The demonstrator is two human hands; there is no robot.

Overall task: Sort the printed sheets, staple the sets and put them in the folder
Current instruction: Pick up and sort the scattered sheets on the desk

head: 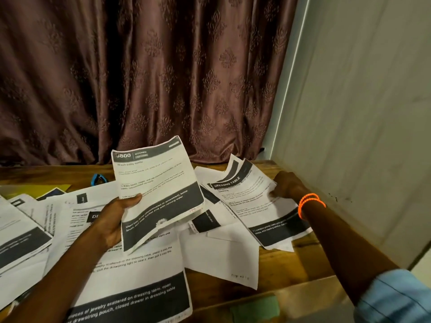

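Left hand (114, 217) pinches the kitchen sheet (156, 194) at its left edge; paper light, limp, curling. Right hand (288, 185) apparently pinches the dressing-table sheets (254, 201) at their far-right edge.

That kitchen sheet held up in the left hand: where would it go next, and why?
Probably onto a pile of its own, apart from the others. The left hand grips the white printed sheet headed KITCHEN, while the right hand pinches a small stack of white sheets headed DRESSING TABLE on the brown wooden table. The headings differ.
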